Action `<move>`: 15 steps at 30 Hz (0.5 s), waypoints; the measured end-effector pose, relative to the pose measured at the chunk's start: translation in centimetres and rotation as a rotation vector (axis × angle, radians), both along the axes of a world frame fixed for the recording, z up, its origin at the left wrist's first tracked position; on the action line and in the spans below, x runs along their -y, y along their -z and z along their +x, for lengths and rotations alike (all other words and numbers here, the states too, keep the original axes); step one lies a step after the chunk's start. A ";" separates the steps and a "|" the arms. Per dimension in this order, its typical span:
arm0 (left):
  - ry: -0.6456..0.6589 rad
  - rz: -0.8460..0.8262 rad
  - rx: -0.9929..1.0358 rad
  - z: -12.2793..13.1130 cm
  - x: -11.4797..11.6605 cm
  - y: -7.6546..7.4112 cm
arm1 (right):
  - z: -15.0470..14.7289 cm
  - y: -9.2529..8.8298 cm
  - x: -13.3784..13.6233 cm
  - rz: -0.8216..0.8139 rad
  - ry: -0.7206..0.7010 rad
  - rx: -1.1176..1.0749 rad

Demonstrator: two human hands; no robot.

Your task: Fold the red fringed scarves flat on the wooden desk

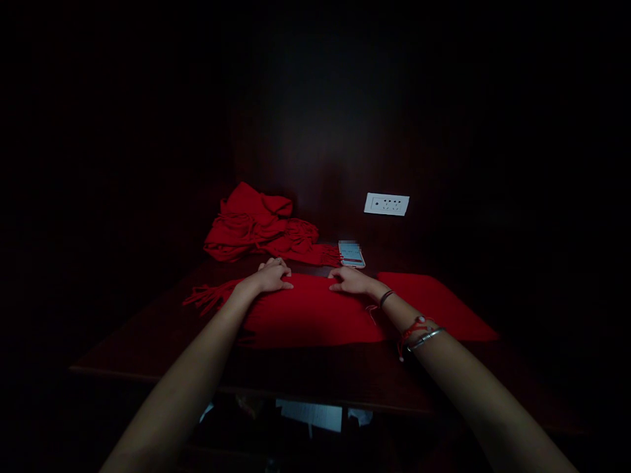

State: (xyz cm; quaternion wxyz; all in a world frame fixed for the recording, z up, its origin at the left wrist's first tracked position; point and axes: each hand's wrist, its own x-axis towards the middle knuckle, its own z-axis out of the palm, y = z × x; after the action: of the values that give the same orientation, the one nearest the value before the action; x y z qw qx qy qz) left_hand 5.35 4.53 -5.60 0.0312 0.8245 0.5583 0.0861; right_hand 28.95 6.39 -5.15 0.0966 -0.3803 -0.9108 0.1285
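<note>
A red scarf (310, 322) with a fringed left end lies spread out lengthwise on the dark wooden table. My left hand (270, 276) rests at its far edge, left of the middle, with the thumb apart from the bent fingers. Along the same edge, a short way to the right, my right hand (351, 281) touches the cloth, thumb and fingers also apart. Between the two hands a stretch of red cloth shows. The right forearm crosses over the scarf and hides part of it. Whether any cloth is pinched under the fingers is hard to see.
Behind the hands sits a crumpled heap of red fringed cloth (246, 223). A phone (351, 253) with a lit screen lies by its fringe. A white wall socket (387, 204) is at the back. Below the table's front edge (162, 380) are papers (315, 414). The surroundings are very dark.
</note>
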 end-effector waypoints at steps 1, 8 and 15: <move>0.063 0.035 0.037 0.0 0.0 -0.2 | -0.1 0.0 0.2 0.021 -0.002 -0.021; 0.148 -0.148 0.248 -2.1 0.2 -0.8 | -0.9 -0.5 0.2 0.118 0.070 -0.078; -0.011 -0.215 0.700 -3.8 0.1 -4.4 | -0.4 -1.7 -1.6 0.127 0.182 -0.173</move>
State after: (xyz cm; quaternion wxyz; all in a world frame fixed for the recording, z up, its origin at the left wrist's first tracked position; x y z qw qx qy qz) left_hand 1.55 4.46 -1.25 0.3066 0.7340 0.5243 0.3040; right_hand 28.60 7.98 -3.45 0.2100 -0.4419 -0.8671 0.0936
